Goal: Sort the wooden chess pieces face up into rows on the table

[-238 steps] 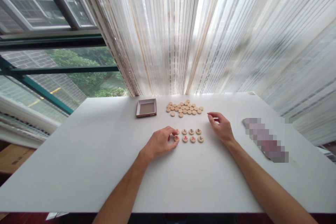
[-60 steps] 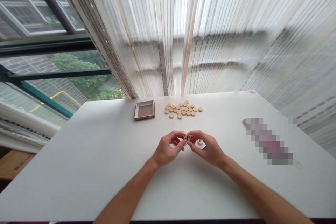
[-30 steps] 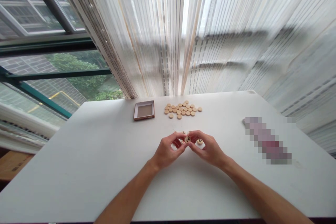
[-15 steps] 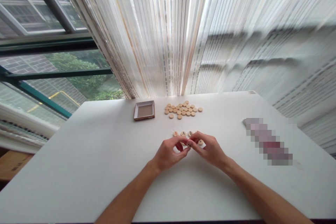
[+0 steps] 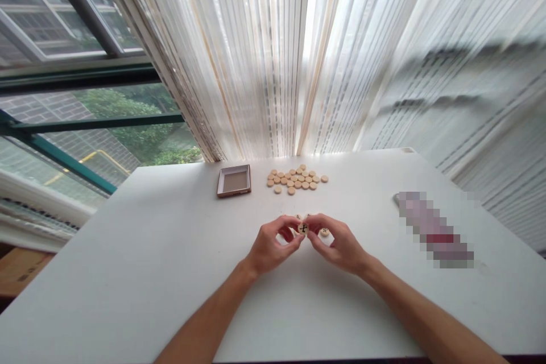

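A round wooden game piece (image 5: 303, 229) with a black character is pinched between the fingertips of my left hand (image 5: 273, 245) and my right hand (image 5: 336, 243), held just above the white table (image 5: 170, 261). Both hands are closed around it, meeting at the table's middle. Behind and under my fingers lie a few more face-up pieces (image 5: 325, 232), mostly hidden. Farther back sits a cluster of several face-down wooden pieces (image 5: 296, 179).
A shallow square box lid (image 5: 234, 181) lies at the back, left of the cluster. A blurred-out oblong object (image 5: 435, 230) rests on the right of the table. Striped sheer curtains hang behind the far edge; a window is at the left.
Half a second ago my fingers were low over the row of face-up pieces; now both hands hold one piece lifted up, its black character facing me.
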Available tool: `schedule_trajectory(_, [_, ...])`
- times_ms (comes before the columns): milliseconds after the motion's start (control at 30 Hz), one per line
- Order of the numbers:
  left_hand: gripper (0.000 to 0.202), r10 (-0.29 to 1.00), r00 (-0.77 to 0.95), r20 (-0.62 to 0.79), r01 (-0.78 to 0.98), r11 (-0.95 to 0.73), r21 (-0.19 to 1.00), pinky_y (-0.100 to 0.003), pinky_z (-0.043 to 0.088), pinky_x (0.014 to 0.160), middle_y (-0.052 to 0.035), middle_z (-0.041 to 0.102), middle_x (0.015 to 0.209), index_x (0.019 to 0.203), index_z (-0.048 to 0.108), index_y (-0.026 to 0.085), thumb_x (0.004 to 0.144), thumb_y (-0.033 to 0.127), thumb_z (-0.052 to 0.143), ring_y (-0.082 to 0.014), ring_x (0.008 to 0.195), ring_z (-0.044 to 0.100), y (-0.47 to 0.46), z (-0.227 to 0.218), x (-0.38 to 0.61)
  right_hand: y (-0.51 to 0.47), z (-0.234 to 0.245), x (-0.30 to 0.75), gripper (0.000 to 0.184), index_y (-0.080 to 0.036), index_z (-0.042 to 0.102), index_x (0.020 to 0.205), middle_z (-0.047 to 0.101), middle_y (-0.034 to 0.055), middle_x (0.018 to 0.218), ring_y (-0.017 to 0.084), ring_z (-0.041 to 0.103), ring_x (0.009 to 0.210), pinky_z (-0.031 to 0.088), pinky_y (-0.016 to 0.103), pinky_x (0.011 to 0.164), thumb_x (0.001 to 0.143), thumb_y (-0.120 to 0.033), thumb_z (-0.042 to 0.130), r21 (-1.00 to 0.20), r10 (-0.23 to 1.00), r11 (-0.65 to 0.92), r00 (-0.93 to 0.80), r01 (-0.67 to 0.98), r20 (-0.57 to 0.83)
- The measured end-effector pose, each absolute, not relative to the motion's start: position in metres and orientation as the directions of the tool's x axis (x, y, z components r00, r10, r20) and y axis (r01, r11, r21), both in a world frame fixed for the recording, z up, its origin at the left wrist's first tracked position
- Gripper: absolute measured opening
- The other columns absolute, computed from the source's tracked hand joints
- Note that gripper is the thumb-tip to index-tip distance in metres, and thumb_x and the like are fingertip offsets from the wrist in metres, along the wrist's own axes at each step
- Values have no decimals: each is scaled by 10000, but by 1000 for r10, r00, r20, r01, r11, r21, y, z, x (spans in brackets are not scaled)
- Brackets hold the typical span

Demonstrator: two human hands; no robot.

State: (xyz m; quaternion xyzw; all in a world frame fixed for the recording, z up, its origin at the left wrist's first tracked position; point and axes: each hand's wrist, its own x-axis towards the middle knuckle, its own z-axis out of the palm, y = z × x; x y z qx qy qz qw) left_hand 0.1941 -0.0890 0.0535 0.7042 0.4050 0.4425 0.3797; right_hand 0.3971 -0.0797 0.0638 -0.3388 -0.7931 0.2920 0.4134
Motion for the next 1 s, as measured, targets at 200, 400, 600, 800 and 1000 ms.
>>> schedule_trajectory(200, [294, 909, 291, 300, 208, -366, 907, -255, 579, 688, -76, 711, 1009, 1133, 633, 175, 887, 335, 654, -140, 754, 681, -89, 54, 194, -79, 62, 397, 221, -236, 614, 1135, 693, 42, 891, 165, 655, 754, 549, 301, 702, 917, -230, 582, -744, 777, 601, -430, 292, 459])
schedule_trajectory(400, [324, 919, 297, 260, 183, -322, 929, -269, 581, 663, -64, 719, 917, 1172, 609, 174, 906, 356, 639, -148, 715, 689, -89, 53, 195, -78, 59, 396, 218, -240, 610, 1145, 697, 49, 911, 165, 663, 753, 564, 301, 688, 930, -257, 579, -737, 771, 613, -420, 285, 479])
schedule_trajectory(600, [336, 925, 310, 219, 179, -283, 942, -268, 587, 633, -81, 716, 978, 1207, 585, 190, 926, 371, 610, -138, 667, 691, -90, 55, 195, -77, 56, 396, 247, -252, 588, 1177, 692, 40, 911, 156, 661, 747, 571, 297, 684, 931, -239, 595, -740, 768, 618, -406, 265, 496])
schedule_trajectory(800, [304, 927, 297, 230, 135, -279, 951, -272, 586, 653, -80, 712, 978, 1139, 593, 172, 908, 366, 636, -142, 685, 699, -90, 54, 196, -77, 54, 395, 262, -259, 594, 1177, 675, 30, 884, 157, 647, 749, 570, 304, 695, 918, -229, 617, -704, 744, 650, -428, 284, 514])
schedule_trajectory(1000, [268, 942, 249, 224, 121, -260, 958, -254, 575, 614, -48, 721, 862, 991, 608, 166, 857, 375, 706, -141, 664, 691, -90, 51, 199, -79, 49, 389, 286, -270, 570, 1155, 665, 32, 912, 157, 626, 773, 561, 302, 705, 902, -138, 586, -641, 685, 715, -462, 279, 564])
